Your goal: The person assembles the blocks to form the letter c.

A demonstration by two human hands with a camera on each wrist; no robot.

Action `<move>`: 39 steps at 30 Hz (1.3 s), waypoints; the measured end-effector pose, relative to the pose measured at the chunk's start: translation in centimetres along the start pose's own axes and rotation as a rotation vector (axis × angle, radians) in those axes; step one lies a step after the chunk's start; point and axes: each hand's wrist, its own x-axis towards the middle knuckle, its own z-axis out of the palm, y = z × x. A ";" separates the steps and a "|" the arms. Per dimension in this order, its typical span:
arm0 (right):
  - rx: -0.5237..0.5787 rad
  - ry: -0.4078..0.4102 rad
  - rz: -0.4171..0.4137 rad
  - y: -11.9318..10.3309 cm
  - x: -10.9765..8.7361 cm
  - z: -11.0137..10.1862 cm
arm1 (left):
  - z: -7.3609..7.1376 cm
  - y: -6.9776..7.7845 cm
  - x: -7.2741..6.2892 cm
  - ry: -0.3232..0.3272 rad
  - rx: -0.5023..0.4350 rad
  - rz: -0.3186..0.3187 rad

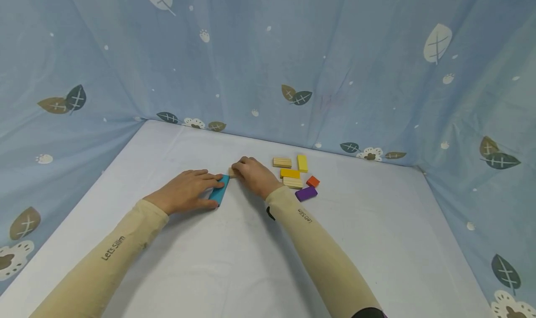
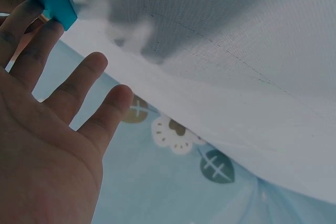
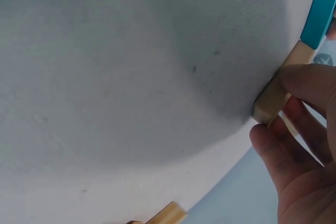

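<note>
My left hand holds a blue block, its thumb at the near end and its first fingers at the far end. In the left wrist view the ring and little fingers stand out straight, off the block. A plain wooden block is pinched by my right hand between thumb and fingers. One end of it meets the end of the blue block, at an angle. Most of the wooden block is hidden behind the right hand in the head view.
Right of my right hand lie two striped wooden pieces, two yellow blocks, a red block and a purple block. The white table ends at a blue leaf-patterned curtain behind and at both sides.
</note>
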 end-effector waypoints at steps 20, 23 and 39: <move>0.073 -0.060 0.033 0.1 0.4 0.1 | 0.0 0.6 -0.1 0.005 0.017 -0.012; 0.077 -0.055 0.029 0.0 0.4 0.1 | -0.1 0.6 -0.1 0.009 0.025 -0.009; 0.089 -0.020 -0.033 0.5 0.2 0.1 | -0.5 0.3 0.6 0.002 0.009 -0.008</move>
